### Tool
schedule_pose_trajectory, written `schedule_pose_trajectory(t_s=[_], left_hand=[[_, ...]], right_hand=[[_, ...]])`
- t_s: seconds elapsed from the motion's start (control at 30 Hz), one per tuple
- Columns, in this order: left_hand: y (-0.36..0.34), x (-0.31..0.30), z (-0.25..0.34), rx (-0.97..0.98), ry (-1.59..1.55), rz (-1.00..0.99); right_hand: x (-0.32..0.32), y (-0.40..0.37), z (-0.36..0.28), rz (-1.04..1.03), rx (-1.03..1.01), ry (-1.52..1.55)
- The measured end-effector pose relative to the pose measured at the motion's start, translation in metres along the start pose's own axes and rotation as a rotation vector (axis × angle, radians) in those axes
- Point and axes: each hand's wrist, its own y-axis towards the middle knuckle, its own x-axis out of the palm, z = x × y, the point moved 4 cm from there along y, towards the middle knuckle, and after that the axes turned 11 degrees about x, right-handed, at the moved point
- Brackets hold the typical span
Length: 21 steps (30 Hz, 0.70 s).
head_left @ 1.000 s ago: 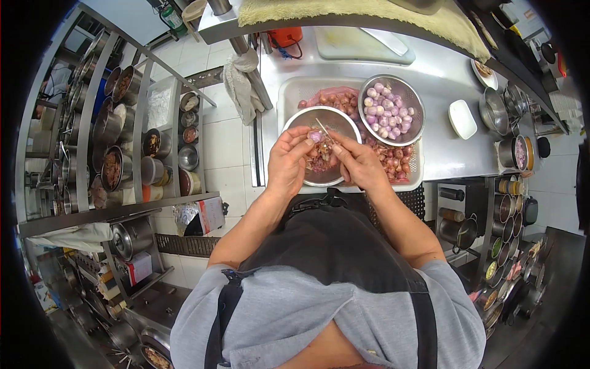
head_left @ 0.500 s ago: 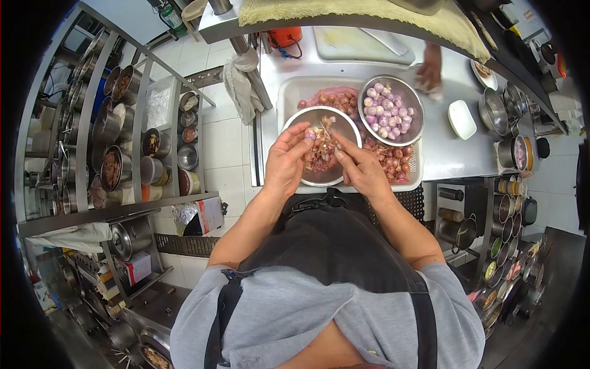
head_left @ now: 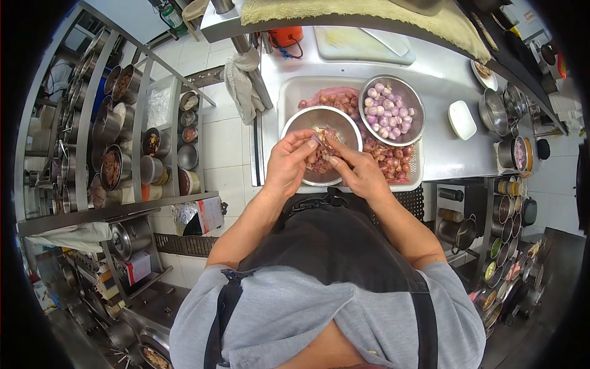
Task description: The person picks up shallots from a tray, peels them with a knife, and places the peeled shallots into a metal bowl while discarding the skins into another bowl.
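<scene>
My left hand is over the left side of a steel bowl, its thumb and fingers pinching a small purple shallot. From the right, my right hand reaches over the same bowl with thumb and forefinger closed near the shallot; what they grip is too small to make out. Papery peelings lie in the bowl below. A steel colander of peeled shallots stands beside it at the right. Unpeeled red shallots fill the white tray underneath.
On the steel counter are a white dish and a cutting board with a knife. A shelf with a yellow towel overhangs the back. A cloth hangs on the post at left. Pot racks flank both sides.
My hands have come closer together over the bowl, the right fingertips now near the shallot. The other person's hand, with a white cloth, has left the counter's back right.
</scene>
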Motion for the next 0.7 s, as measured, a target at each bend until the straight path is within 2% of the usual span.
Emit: schedule_pose_trajectory(t_s=[0.33,0.43,0.53,0.6,0.7], left_hand=[[0.001,0.0,0.0,-0.024,0.079,-0.019],[-0.002,0.002,-0.005,-0.026,0.073,-0.059],[-0.003,0.004,-0.006,-0.044,0.095,-0.021],[-0.001,0.006,0.002,-0.031,0.058,-0.026],[0.001,0.001,0.005,-0.028,0.055,-0.009]], right_hand=[[0.003,0.014,0.001,0.06,-0.033,0.012],[0.002,0.016,0.004,0.052,0.04,-0.021],[0.0,0.016,0.0,-0.026,0.136,0.151],[-0.001,0.012,0.006,-0.1,0.369,0.273],[-0.006,0.008,0.007,-0.077,0.327,0.115]])
